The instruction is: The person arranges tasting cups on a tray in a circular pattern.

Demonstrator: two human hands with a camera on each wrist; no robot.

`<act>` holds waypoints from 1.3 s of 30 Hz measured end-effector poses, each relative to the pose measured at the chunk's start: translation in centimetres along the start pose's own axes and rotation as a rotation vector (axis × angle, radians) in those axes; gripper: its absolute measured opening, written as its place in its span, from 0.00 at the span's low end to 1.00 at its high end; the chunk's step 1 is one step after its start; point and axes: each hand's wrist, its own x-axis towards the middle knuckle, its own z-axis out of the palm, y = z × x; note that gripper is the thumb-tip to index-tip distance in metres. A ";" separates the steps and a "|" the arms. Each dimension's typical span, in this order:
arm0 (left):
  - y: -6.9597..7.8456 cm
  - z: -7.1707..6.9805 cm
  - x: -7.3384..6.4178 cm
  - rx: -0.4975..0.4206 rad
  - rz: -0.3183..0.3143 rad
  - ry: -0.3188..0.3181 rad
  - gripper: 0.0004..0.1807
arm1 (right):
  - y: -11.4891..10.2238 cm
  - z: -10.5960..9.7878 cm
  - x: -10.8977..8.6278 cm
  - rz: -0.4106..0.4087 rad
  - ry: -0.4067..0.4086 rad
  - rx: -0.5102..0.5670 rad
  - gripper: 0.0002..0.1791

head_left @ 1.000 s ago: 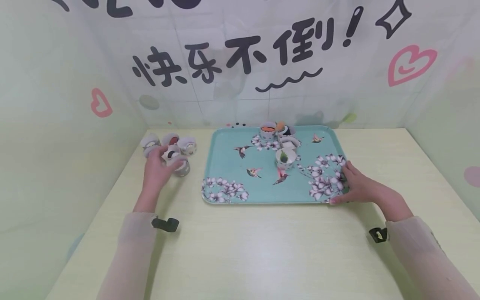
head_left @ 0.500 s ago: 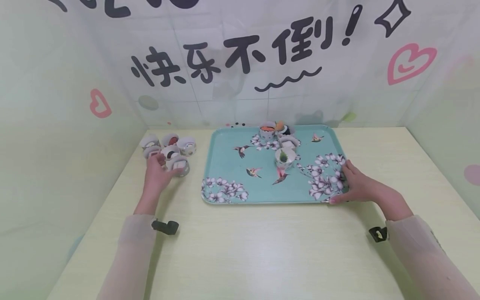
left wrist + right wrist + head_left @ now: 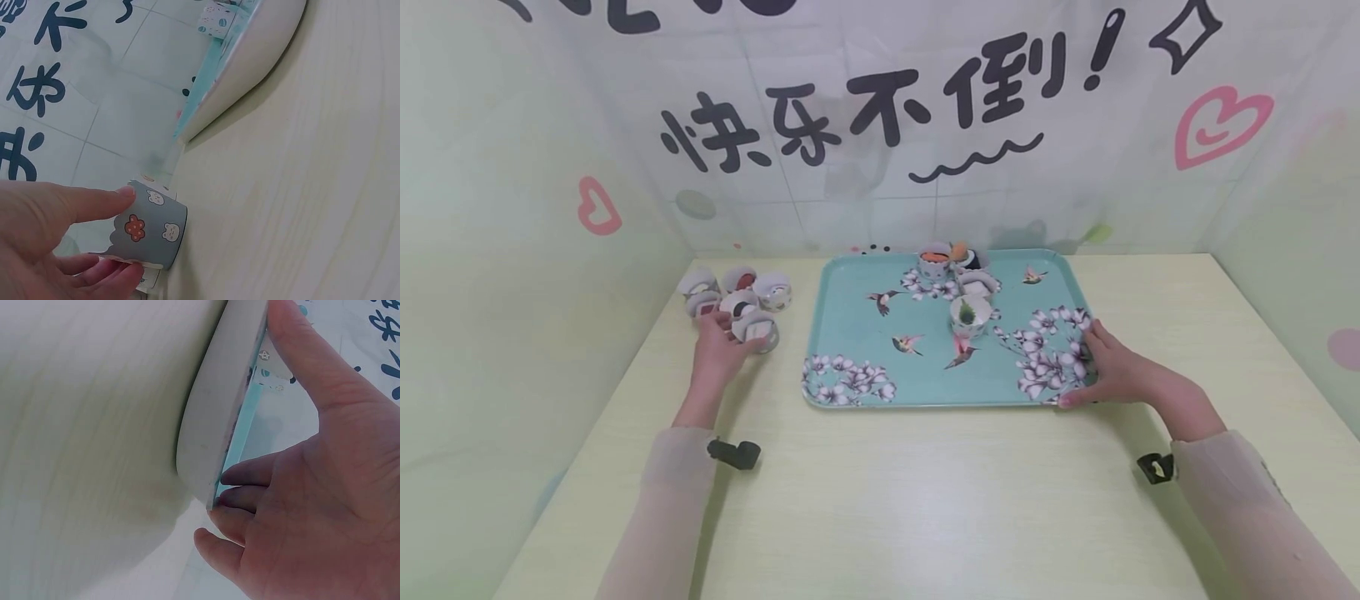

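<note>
The grey paper cup (image 3: pixel 153 231), printed with white cartoon faces and a red flower, sits within the left grip (image 3: pixel 718 346), where we see the thumb on one side and the fingers on the other, pinching it; whether its base touches the tabletop (image 3: pixel 910 500) we cannot tell for sure. Just beyond the left grip we count five more paper cups crowded together, among them one with a red piece (image 3: pixel 747 281) inside and one with a black-and-white piece (image 3: pixel 743 309). To the right of the left grip, well apart from it, lies the turquoise tray (image 3: pixel 850 329), decorated with blossoms and hummingbirds. We find the right grip (image 3: pixel 1123 375) curled about that tray's near right corner, thumb at the near edge and fingers along the right side. Left of the right grip and further from us, four cups stand close together on the tray: the nearest holds a green leaf (image 3: pixel 967 313), the leftmost an orange piece (image 3: pixel 935 259). Beyond both grips we see a pale wall (image 3: pixel 880 221) with large black Chinese characters (image 3: pixel 891 104).
</note>
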 end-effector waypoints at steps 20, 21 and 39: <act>-0.4 -0.2 -0.3 0.124 0.072 0.008 0.33 | 0.2 0.1 0.1 -0.010 0.014 0.002 0.76; -0.4 -0.2 -0.3 0.124 0.072 0.006 0.33 | 0.2 0.2 0.1 -0.010 0.014 0.003 0.76; 1.9 0.4 -0.6 0.115 0.154 0.007 0.33 | 0.2 0.2 0.1 -0.009 0.015 0.003 0.76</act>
